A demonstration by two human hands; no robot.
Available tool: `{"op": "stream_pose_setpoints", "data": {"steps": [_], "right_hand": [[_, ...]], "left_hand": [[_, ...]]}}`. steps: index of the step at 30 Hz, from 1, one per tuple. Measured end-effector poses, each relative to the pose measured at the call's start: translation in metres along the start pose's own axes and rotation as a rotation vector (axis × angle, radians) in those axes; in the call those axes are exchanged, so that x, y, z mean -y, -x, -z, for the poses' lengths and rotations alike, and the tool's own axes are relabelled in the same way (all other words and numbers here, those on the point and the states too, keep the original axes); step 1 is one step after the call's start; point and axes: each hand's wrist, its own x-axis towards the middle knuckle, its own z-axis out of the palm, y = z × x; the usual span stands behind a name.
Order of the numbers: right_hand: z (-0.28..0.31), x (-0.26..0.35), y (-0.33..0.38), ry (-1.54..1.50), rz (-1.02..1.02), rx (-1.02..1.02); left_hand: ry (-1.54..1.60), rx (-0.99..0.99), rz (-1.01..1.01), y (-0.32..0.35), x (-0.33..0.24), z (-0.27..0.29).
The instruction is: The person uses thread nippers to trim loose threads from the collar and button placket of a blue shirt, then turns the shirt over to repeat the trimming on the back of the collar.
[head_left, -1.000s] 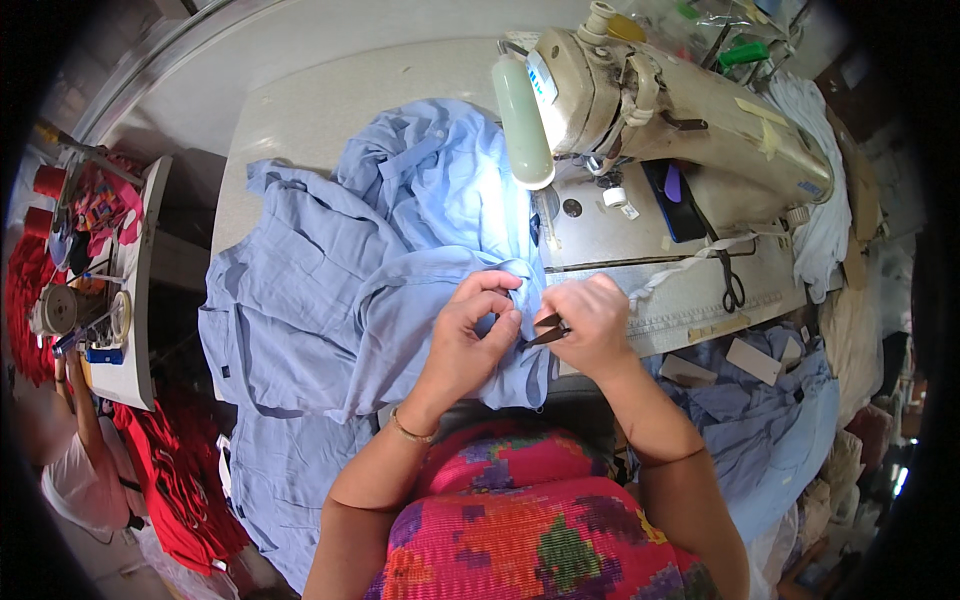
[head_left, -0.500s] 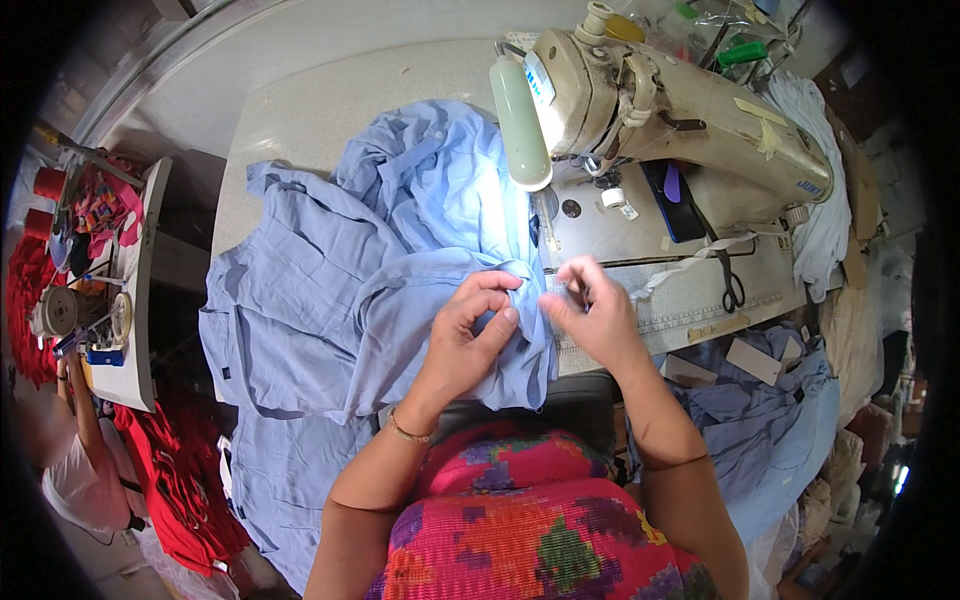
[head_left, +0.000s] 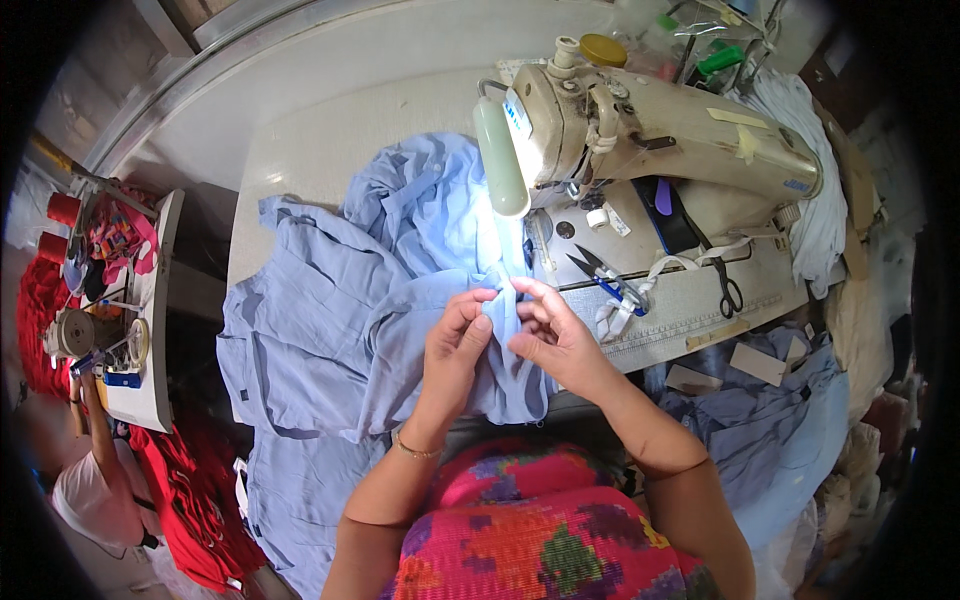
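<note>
- Left hand (head_left: 455, 345) and right hand (head_left: 550, 335) both pinching a narrow folded strip of the light blue garment (head_left: 330, 320), fingertips facing each other, strip upright between them.
- Left hand: fingers curled, thumb and forefinger closed on the left edge of the strip; thin bracelet (head_left: 415, 450) at the wrist.
- Right hand: thumb and forefinger closed on the right edge of the strip, remaining fingers bent loosely behind.
- Light blue garment: spread in loose folds across the white sewing table (head_left: 330, 130), bunched under the hands at the near edge, one part hanging over the front left corner.
- Beige sewing machine (head_left: 650, 125): directly behind the hands, on the right half of the table, pale green lamp (head_left: 497, 160) at its left end, above the cloth.
- Blue-handled thread snips (head_left: 605, 280): on the machine bed, just right of the hands.
- Black-handled scissors (head_left: 727, 290): farther right on the bed, beside a white tape (head_left: 660, 275).
- More blue fabric (head_left: 770, 440): piled at the right, below the table edge.
- Side stand (head_left: 140, 320) at far left: red thread spools (head_left: 60, 210) and small tools on top.
- Red cloth (head_left: 195, 500): heaped below the stand.
</note>
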Motion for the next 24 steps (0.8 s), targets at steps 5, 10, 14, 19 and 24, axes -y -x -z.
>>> {"op": "stream_pose_setpoints", "data": {"steps": [5, 10, 14, 19, 24], "right_hand": [[0.0, -0.009, -0.01, -0.245, 0.01, 0.01], [0.001, -0.011, -0.005, -0.415, 0.046, -0.053], [0.001, -0.004, -0.002, -0.272, 0.116, -0.089], [0.002, 0.007, 0.004, 0.002, 0.17, 0.011], [0.003, 0.037, 0.015, 0.578, 0.085, 0.015]], "left_hand": [[-0.332, -0.011, -0.11, 0.008, -0.007, 0.002], [-0.518, 0.002, -0.163, 0.016, -0.008, 0.005], [-0.64, -0.006, -0.349, 0.014, -0.021, 0.0], [-1.34, 0.271, -0.596, -0.012, -0.058, -0.005], [-1.05, 0.109, -0.349, -0.016, -0.077, 0.018]]}}
